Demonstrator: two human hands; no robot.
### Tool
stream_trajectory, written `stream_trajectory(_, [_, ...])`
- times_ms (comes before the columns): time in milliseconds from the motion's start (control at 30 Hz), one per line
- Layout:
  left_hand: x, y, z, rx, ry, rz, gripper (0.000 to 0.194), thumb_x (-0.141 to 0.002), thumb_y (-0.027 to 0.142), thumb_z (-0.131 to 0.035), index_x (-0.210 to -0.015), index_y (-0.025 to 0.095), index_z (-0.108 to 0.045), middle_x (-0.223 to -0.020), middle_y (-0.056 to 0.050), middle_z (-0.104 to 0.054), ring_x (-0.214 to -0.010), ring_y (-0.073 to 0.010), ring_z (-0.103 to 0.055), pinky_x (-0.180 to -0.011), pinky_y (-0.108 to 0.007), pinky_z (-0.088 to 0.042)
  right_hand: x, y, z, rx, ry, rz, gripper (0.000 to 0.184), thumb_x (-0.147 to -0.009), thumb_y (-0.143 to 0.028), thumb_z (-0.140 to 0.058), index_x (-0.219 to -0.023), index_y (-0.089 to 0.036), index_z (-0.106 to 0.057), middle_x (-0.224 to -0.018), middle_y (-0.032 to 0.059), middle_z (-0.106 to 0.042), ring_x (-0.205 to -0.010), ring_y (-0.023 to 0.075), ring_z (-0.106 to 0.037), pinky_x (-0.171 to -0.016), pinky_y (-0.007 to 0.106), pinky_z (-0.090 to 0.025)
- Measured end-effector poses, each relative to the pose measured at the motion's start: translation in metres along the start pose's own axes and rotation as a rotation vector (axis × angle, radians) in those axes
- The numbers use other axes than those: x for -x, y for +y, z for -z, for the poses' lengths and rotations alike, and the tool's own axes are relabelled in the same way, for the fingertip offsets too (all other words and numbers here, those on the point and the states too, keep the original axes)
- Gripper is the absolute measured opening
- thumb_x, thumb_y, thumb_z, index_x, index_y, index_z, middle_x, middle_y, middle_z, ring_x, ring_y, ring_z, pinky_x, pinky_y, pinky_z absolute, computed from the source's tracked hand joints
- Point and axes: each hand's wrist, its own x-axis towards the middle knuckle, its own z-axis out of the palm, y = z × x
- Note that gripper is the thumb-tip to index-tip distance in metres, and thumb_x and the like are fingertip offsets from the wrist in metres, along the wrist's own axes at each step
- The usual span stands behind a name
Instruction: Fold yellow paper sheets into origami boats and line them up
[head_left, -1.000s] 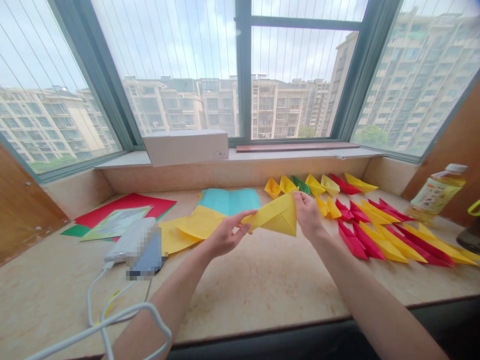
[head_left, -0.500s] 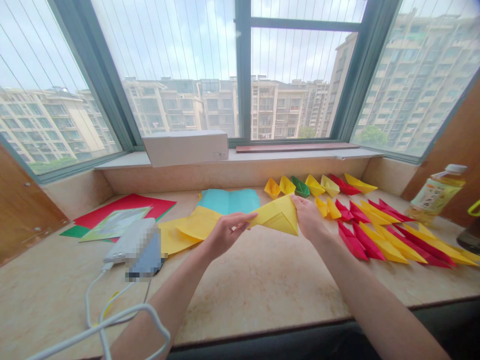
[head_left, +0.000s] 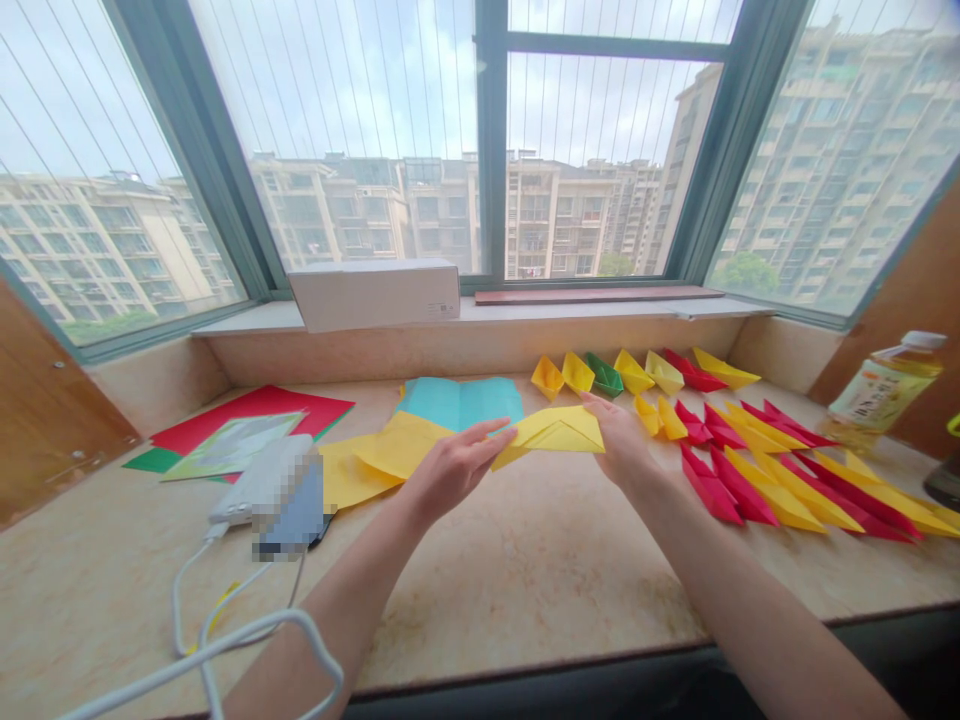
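A folded sheet of yellow paper (head_left: 559, 430), with a triangular flap creased on its near face, is held up above the counter between both hands. My left hand (head_left: 463, 465) pinches its left end between thumb and fingers. At the other end, my right hand (head_left: 616, 432) grips the upper right corner, its fingers partly hidden behind the paper. Behind the left hand lie a creased light blue sheet (head_left: 457, 400) and loose yellow sheets (head_left: 382, 455).
Rows of folded paper boats (head_left: 750, 480) in red, yellow and green stand at right, by a drink bottle (head_left: 885, 390). At left are red paper (head_left: 300, 405), a white power bank (head_left: 259, 480) and cables (head_left: 255, 625). A white box (head_left: 375, 298) rests on the sill.
The yellow paper has tilted flatter, its lower right corner rising, so less of its face shows. My left hand has turned slightly over its end. Both hands keep hold.
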Motion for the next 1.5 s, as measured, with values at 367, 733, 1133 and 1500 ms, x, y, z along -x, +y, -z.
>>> stream_trajectory(367, [-0.003,0.01,-0.011,0.148,-0.041,0.002,0.046,-0.095,0.015,-0.05,-0.139,0.026,-0.05,-0.139,-0.012,-0.056,-0.121,-0.0231,-0.06,-0.099,-0.039,-0.053,0.004,-0.003,-0.003,-0.006,-0.091,-0.012,0.039,-0.069,-0.02,-0.063,-0.106,-0.013,-0.065,-0.058,-0.0023,-0.058,-0.048,0.0125,-0.054,-0.045,0.024,-0.04])
stream_trajectory(733, [0.001,-0.004,-0.007,0.17,0.129,0.172,0.037,-0.093,0.012,-0.049,-0.125,0.022,-0.065,-0.125,-0.011,-0.067,-0.108,-0.0215,-0.067,-0.081,-0.033,-0.061,0.002,0.008,-0.003,0.112,-0.131,-0.072,0.037,-0.077,-0.022,-0.059,-0.114,-0.016,-0.063,-0.059,-0.0027,-0.06,-0.042,0.0103,-0.049,-0.039,0.021,-0.036])
stream_trajectory(1133, [-0.01,0.01,-0.006,0.817,-0.047,0.544,0.036,-0.077,0.02,-0.073,-0.113,0.021,-0.073,-0.133,-0.012,-0.06,-0.12,-0.025,-0.057,-0.096,-0.035,-0.05,0.001,0.0,0.0,0.138,-0.111,0.246,0.033,-0.075,-0.046,-0.07,-0.096,-0.019,-0.069,-0.076,0.0008,-0.072,-0.067,0.0178,-0.066,-0.055,0.025,-0.052])
stream_trajectory(1500, [-0.007,0.015,-0.008,0.74,-0.328,0.281,0.059,-0.08,0.006,-0.056,-0.134,0.028,-0.057,-0.122,-0.007,-0.067,-0.104,-0.0181,-0.063,-0.077,-0.025,-0.051,-0.003,-0.009,0.003,0.102,-0.022,0.213,0.031,-0.076,-0.041,-0.07,-0.1,-0.021,-0.07,-0.083,0.0027,-0.075,-0.075,0.0216,-0.07,-0.061,0.031,-0.059])
